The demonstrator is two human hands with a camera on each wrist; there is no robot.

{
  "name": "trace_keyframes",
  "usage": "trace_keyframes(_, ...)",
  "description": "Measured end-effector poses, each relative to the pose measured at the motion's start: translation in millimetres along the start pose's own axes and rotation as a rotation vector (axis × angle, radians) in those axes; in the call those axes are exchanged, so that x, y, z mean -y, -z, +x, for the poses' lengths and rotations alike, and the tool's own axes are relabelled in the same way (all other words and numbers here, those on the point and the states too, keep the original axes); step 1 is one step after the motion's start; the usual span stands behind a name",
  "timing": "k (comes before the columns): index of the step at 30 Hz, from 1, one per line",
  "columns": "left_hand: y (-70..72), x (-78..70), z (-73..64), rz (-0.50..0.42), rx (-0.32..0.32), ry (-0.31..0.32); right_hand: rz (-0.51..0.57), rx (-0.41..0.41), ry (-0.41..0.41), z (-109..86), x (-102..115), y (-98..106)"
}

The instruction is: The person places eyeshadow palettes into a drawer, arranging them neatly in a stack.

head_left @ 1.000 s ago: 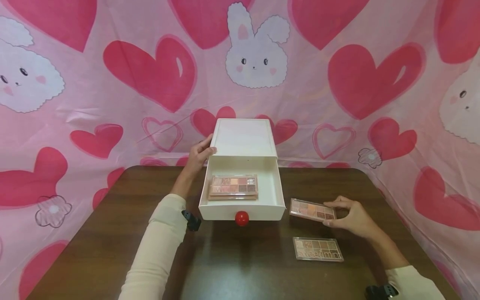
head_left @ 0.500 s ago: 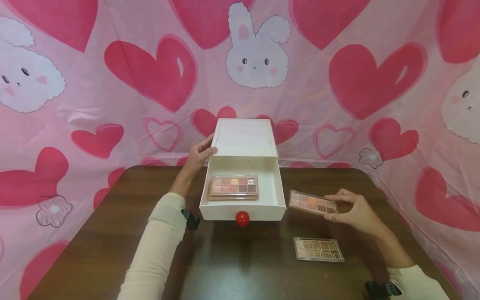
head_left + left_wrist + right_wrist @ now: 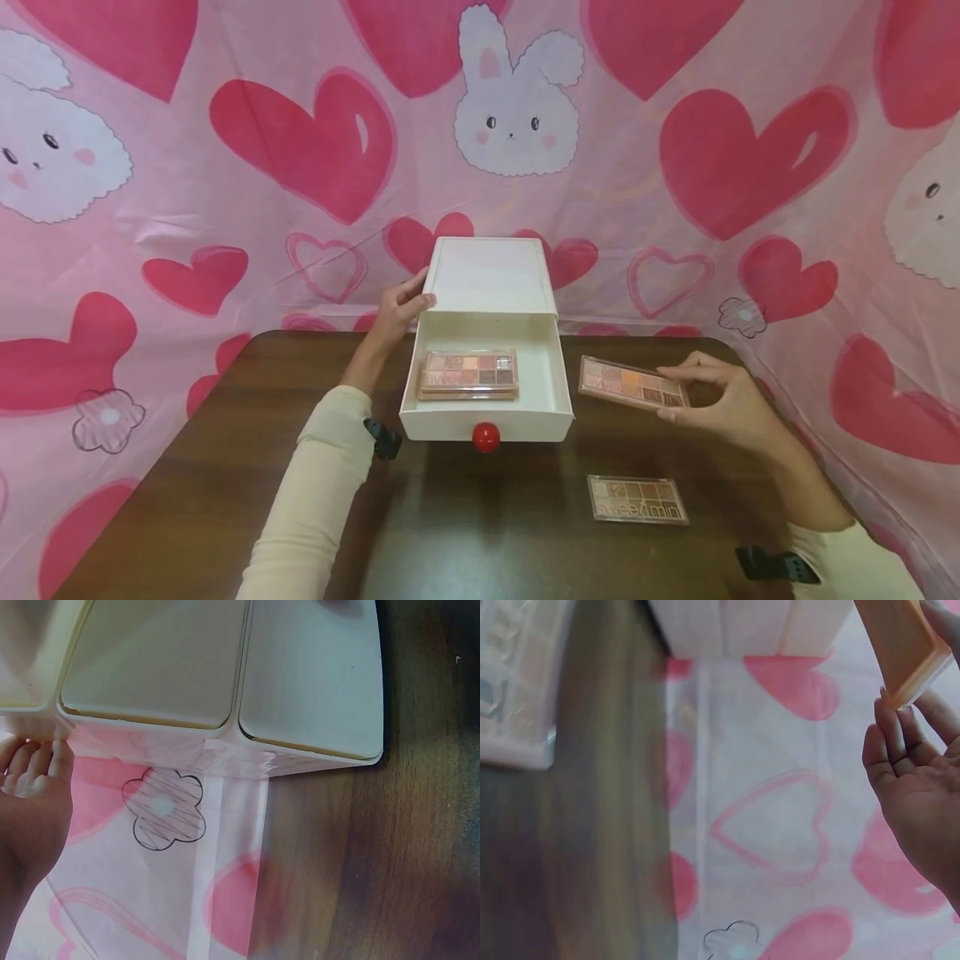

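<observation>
My left hand (image 3: 399, 310) holds the upper left side of a white drawer cabinet (image 3: 491, 273), its thumb over the top edge. The cabinet's top drawer (image 3: 543, 367), with a red knob (image 3: 486, 437), is pulled out. Inside its left part lie eyeshadow palettes (image 3: 469, 372), seemingly stacked. To the right of the drawer, my right hand (image 3: 729, 402) pinches another eyeshadow palette (image 3: 630, 382) by its right end, raised above the table. A further palette (image 3: 637, 500) with a clear lettered lid lies flat on the table, nearer to me.
Two closed drawer fronts (image 3: 154, 660) show below the open drawer in the left wrist view. The cabinet stands on a dark wooden table (image 3: 247, 467). A pink cloth (image 3: 615, 192) with hearts and rabbits hangs close behind it.
My right hand has lifted the palette up and away from me, alongside the open drawer. The left hand, cabinet and other palettes have stayed in place.
</observation>
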State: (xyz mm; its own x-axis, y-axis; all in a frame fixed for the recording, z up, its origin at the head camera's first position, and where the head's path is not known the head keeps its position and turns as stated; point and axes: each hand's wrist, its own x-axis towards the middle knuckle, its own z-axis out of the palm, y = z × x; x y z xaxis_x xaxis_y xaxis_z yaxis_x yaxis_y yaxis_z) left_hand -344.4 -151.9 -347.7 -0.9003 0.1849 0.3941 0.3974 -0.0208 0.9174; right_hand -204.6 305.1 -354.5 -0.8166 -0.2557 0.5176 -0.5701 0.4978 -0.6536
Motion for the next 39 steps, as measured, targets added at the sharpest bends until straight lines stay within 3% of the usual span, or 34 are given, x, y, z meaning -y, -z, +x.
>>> trace_keyframes(6,1.1,0.8,0.4,0.003,-0.003,0.006,0.026,-0.013,0.01,18.0,15,-5)
trace_keyframes(18,-2.5,0.2,1.8,0.012,-0.006,0.003,0.018,0.052,0.025,49.2,39,-24)
trace_keyframes(29,-0.9,2.7,0.3,0.006,-0.007,0.002,0.065,0.116,0.068,80.9,57,-56)
trace_keyframes(39,-2.8,1.3,1.4,-0.004,-0.015,0.003,0.089,0.165,0.049,99.3,65,-78)
